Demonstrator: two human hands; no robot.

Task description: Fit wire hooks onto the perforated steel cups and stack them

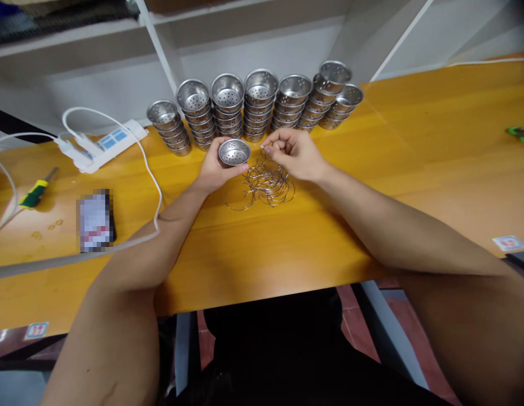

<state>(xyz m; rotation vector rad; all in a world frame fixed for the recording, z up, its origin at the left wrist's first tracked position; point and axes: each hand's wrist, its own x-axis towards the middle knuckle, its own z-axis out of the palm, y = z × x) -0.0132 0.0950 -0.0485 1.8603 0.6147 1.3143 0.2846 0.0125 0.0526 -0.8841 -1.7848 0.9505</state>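
Wooden table [262, 248] against a pale shelf unit [253, 36], reddish tiled floor showing under the near edge. Landmark: wire pile [268, 189], a loose tangle of thin curved metal pieces on the tabletop.

Left hand [213, 169], just left of the wire pile: holds a metal cup [234, 153] with small holes in its bottom. Fingers curl around the far-left side, thumb at the near-right side; grip only as wide as the cup. Cup is raised off the tabletop, mouth up and tipped toward the camera, beside the pile's far-left edge.

Right hand [302, 155], over the far-right side of the wire pile: thumb and index finger nearly meet in a narrow pinch on the end of a wire [262, 151]; other fingers curl in toward the palm. Cannot tell whether that wire is free of the pile or tangled in it. Pinch is near the held cup, apart from it.

Beyond the wire pile: row of cup stacks [260, 104], same kind of holed metal cup, mouths up. Left of the pile: white power strip [118, 144] with plugs and white cable [155, 183], phone [95, 221] with pixelated screen, yellow-green screwdriver [33, 194]. Far right of the pile: small green item [520, 134], cut off by the frame, unclear.
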